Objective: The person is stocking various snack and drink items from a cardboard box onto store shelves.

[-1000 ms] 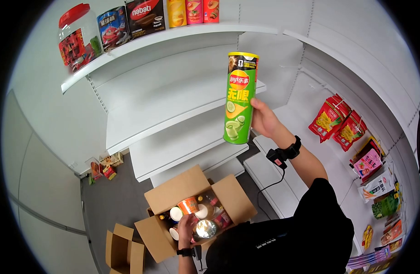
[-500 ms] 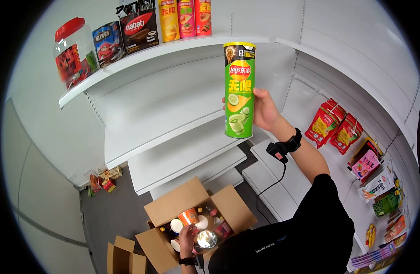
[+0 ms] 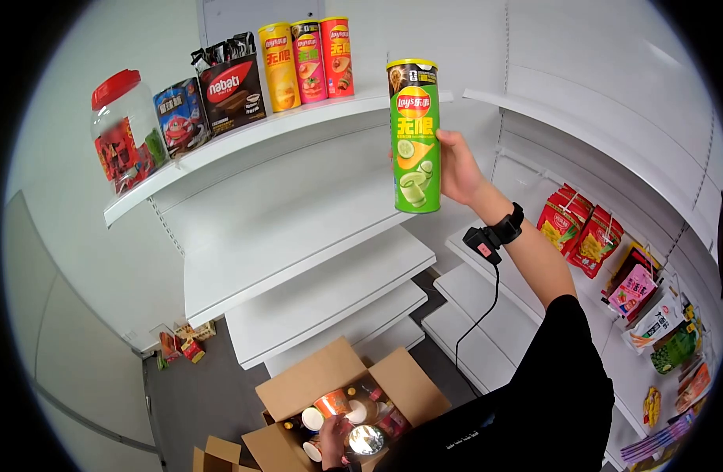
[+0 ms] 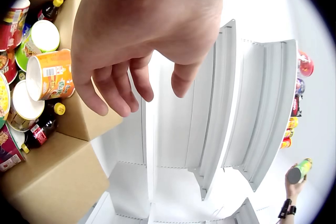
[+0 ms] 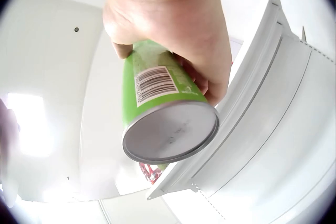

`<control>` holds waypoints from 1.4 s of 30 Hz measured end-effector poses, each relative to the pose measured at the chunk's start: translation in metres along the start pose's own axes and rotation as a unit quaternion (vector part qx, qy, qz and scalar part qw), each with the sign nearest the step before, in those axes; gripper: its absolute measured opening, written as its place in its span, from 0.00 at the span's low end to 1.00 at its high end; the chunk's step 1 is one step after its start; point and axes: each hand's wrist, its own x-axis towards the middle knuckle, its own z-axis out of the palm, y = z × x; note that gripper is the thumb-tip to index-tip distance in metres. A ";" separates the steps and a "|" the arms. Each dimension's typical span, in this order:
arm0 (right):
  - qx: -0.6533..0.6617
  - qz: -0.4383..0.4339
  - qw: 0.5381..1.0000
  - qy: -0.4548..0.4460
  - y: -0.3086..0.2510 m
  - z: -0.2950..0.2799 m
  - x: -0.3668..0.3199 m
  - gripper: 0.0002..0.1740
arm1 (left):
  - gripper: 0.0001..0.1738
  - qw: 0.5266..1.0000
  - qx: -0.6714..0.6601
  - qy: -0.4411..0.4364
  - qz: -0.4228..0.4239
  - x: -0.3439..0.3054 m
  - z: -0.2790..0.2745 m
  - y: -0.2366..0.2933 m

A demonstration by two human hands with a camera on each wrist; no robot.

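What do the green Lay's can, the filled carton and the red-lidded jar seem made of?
Green Lay's can: probably cardboard, with glossy print; its silvery-rimmed base looks metal.
Filled carton: matte brown cardboard, judging by its plain folded flaps.
Red-lidded jar: likely shiny clear plastic, being see-through; glass is possible.

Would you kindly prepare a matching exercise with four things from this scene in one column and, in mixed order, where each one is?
1. Green Lay's canister
2. Orange tub
3. Red-lidded jar
4. Red snack bags

A. Leftmost in the row on a white shelf
B. Hanging toward the right of the head view
C. Held in the right hand
D. Inside the open cardboard box

Pairs: 1-C, 2-D, 3-A, 4-B
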 end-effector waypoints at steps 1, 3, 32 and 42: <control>-0.004 -0.004 1.000 0.001 -0.003 -0.004 0.005 0.34 | 0.19 1.000 0.003 0.002 -0.002 0.002 0.000 -0.001; -0.012 -0.011 1.000 0.002 -0.008 -0.011 0.015 0.34 | 0.19 1.000 0.008 0.007 -0.007 0.006 0.001 -0.003; -0.273 -0.133 0.934 0.190 -0.048 -0.068 0.188 0.31 | 0.15 0.999 -0.031 -0.019 0.030 0.073 -0.007 -0.035; -0.334 -0.166 0.905 0.203 -0.029 -0.096 0.229 0.33 | 0.17 0.999 -0.041 0.002 0.009 0.087 -0.012 -0.040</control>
